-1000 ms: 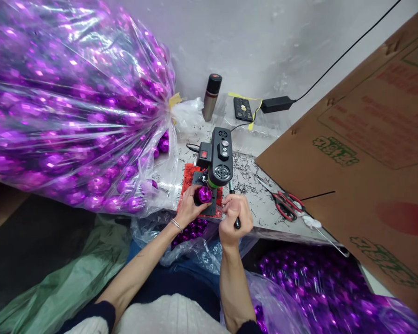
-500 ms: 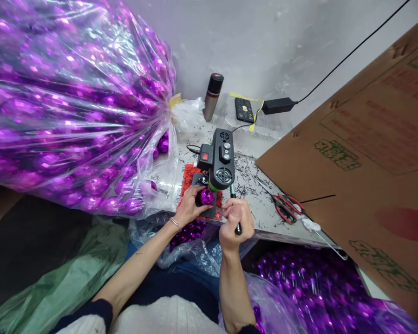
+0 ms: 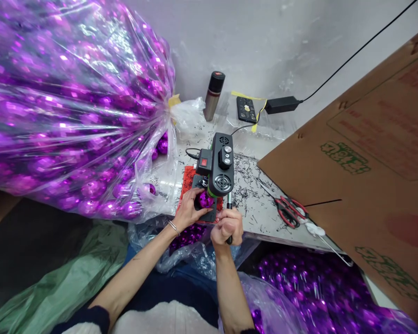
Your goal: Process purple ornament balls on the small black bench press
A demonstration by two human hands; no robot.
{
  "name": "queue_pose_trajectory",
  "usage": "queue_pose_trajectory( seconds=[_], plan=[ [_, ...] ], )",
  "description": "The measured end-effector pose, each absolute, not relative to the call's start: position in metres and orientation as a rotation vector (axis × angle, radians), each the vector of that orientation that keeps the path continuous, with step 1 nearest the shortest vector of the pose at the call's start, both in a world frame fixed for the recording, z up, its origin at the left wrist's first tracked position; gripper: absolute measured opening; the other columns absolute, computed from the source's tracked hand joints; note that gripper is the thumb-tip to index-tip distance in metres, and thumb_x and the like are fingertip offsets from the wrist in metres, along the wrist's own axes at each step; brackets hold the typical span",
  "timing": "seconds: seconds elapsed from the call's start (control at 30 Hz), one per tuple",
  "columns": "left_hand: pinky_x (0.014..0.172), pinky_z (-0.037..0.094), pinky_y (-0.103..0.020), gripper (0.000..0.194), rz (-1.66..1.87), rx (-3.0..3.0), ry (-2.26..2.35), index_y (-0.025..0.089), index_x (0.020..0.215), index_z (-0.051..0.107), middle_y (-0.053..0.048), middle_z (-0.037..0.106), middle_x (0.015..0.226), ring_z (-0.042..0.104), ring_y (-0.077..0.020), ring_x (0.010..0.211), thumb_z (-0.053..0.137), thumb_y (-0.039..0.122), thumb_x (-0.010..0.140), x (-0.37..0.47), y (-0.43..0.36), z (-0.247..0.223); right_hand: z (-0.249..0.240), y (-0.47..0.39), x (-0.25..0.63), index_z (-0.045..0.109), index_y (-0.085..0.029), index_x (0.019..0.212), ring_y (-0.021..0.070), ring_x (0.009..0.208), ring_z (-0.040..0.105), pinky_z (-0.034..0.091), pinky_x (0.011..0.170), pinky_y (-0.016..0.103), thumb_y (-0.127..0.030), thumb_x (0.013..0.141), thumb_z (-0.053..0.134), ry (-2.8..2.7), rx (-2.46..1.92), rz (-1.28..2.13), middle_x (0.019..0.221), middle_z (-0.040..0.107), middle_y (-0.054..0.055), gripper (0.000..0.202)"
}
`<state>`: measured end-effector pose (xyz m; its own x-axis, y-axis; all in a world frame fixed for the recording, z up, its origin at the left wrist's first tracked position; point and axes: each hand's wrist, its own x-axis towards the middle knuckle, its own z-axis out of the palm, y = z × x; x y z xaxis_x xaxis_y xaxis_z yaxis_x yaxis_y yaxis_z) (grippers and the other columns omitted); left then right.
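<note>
A shiny purple ball [image 3: 205, 199] sits under the front end of a small black machine [image 3: 223, 162] with round grilles and a red switch. Thumb and fingers of my left hand [image 3: 189, 208] hold the ball from the left side. My right hand [image 3: 227, 226] is wrapped round the black grip of a metal lever [image 3: 229, 198] on the machine's right side. Beneath the machine lies a red mat [image 3: 187, 178]. The ball's top is partly hidden by the machine head.
A large clear bag of purple balls [image 3: 73, 116] fills the left. Behind stand a bottle [image 3: 213, 95] and a phone-like black object [image 3: 246, 109]. Red-handled scissors [image 3: 288, 208] lie beside a cardboard box [image 3: 369, 185]. More purple balls [image 3: 310, 283] are in plastic below right.
My right hand has moved slightly left and down with the lever grip, which now stands more upright. My left hand remains at the ball. The view has shifted a little.
</note>
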<state>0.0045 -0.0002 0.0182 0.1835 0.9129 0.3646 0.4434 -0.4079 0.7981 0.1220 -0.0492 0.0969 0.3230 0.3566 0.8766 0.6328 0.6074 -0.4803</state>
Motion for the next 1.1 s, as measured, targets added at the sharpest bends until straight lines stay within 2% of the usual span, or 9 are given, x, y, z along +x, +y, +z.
queue_pose_trajectory(
  seconds=[0.27, 0.63, 0.8, 0.97, 1.03, 1.1],
  plan=[
    [0.104, 0.054, -0.05, 0.064, 1.192, 1.924, 1.256, 0.022, 0.131, 0.058, -0.011, 0.069, 0.127, 0.068, -0.0319, 0.12, 0.087, 0.047, 0.08, 0.006, 0.0, 0.018, 0.091, -0.047, 0.12, 0.047, -0.023, 0.071, 0.0116, 0.06, 0.054, 0.05, 0.067, 0.033, -0.025, 0.107, 0.034, -1.267, -0.96, -0.223, 0.069, 0.054, -0.003, 0.038],
    [0.103, 0.055, -0.049, 0.063, 1.178, 1.908, 1.268, 0.022, 0.129, 0.059, -0.01, 0.07, 0.124, 0.069, -0.0313, 0.119, 0.09, 0.039, 0.077, 0.008, 0.001, 0.019, 0.075, -0.045, 0.122, 0.046, -0.023, 0.072, 0.011, 0.06, 0.057, 0.051, 0.064, 0.031, -0.022, 0.106, 0.033, -1.328, -0.909, -0.207, 0.072, 0.054, -0.003, 0.037],
    [0.106, 0.054, -0.051, 0.064, 1.167, 1.924, 1.254, 0.023, 0.131, 0.058, -0.011, 0.07, 0.128, 0.068, -0.0325, 0.123, 0.089, 0.038, 0.077, 0.008, 0.006, 0.02, 0.105, -0.047, 0.12, 0.044, -0.023, 0.068, 0.0113, 0.057, 0.054, 0.048, 0.064, 0.031, -0.02, 0.105, 0.036, -1.23, -0.967, -0.158, 0.066, 0.05, -0.004, 0.038],
    [0.114, 0.048, -0.058, 0.057, 1.151, 2.025, 1.204, 0.023, 0.138, 0.051, -0.015, 0.065, 0.137, 0.064, -0.033, 0.131, 0.077, 0.032, 0.088, -0.006, -0.033, 0.022, 0.146, -0.053, 0.122, 0.048, -0.022, 0.067, 0.0123, 0.06, 0.057, 0.043, 0.056, 0.027, -0.017, 0.102, 0.046, -1.225, -1.052, -0.069, 0.061, 0.049, -0.004, 0.036],
    [0.119, 0.043, -0.062, 0.063, 1.108, 2.092, 1.189, 0.024, 0.142, 0.049, -0.018, 0.059, 0.147, 0.058, -0.0352, 0.139, 0.078, 0.036, 0.087, -0.018, -0.052, 0.026, 0.148, -0.055, 0.122, 0.049, -0.022, 0.067, 0.0127, 0.061, 0.057, 0.043, 0.057, 0.028, -0.018, 0.102, 0.047, -1.253, -1.057, -0.069, 0.061, 0.051, -0.003, 0.036],
    [0.12, 0.042, -0.062, 0.068, 1.081, 2.116, 1.195, 0.024, 0.143, 0.05, -0.019, 0.053, 0.155, 0.053, -0.037, 0.144, 0.078, 0.046, 0.085, -0.033, -0.053, 0.036, 0.143, -0.057, 0.122, 0.05, -0.022, 0.067, 0.0128, 0.061, 0.057, 0.043, 0.057, 0.028, -0.018, 0.103, 0.045, -1.273, -1.058, -0.07, 0.062, 0.052, -0.003, 0.037]
  ],
)
